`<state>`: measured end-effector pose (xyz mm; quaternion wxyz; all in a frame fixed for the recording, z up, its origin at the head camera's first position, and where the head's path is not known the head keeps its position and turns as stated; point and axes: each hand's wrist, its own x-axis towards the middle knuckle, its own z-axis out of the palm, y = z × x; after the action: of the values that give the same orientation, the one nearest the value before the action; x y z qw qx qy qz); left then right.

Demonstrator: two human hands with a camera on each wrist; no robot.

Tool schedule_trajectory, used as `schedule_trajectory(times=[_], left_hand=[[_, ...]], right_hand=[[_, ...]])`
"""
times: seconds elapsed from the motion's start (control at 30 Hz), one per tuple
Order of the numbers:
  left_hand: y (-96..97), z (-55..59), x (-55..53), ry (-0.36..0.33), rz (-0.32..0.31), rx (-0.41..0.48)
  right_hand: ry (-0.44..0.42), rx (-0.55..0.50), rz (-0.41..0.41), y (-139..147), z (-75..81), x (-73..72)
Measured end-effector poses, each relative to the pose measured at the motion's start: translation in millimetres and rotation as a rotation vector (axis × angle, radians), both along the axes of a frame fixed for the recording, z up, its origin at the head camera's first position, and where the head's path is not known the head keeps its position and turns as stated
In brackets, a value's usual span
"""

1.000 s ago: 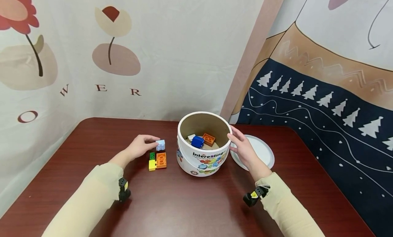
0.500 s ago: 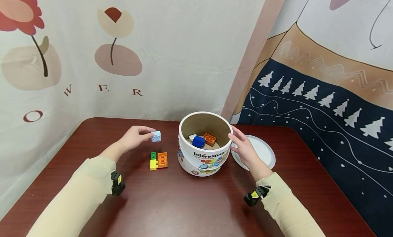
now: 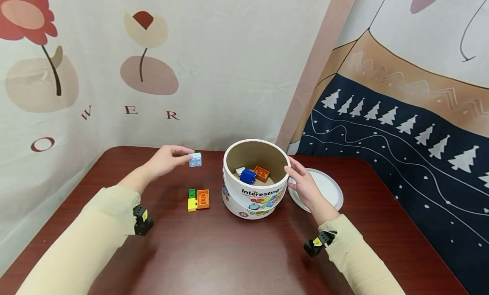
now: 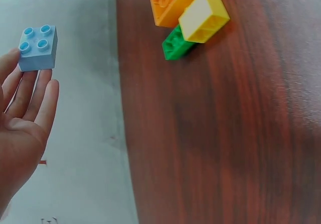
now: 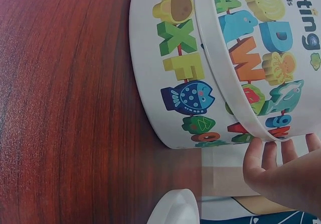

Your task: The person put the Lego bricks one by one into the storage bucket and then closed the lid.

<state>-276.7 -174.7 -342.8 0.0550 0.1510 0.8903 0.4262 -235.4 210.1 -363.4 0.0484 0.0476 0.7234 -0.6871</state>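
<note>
Light-blue brick (image 4: 38,49) in left hand (image 4: 23,126)

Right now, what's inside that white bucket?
An orange brick, a blue piece and a white piece show inside the bucket. Its near side covers part of the bottom, so anything lying there can't be seen.

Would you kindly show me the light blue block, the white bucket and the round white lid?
Light blue block (image 3: 195,160): head view, studded face.
White bucket (image 3: 246,200): head view, front wall.
Round white lid (image 3: 328,186): head view, upward face.

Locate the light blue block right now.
In the head view, the light blue block is left of centre, pinched by the left hand, with the white bucket to its right.
</note>
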Motion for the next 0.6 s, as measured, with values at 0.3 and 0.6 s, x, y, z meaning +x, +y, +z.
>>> schedule_trajectory(times=[0.3,0.6], left_hand=[[8.0,23.2,-2.9,-0.004,-0.004,0.041],[25.1,39.0,-5.1,0.041,-0.012,0.033]], right_hand=[[0.023,-0.005,0.024,1,-2.1,-0.9],[0.027,-0.004,0.028,1,-2.0,0.2]])
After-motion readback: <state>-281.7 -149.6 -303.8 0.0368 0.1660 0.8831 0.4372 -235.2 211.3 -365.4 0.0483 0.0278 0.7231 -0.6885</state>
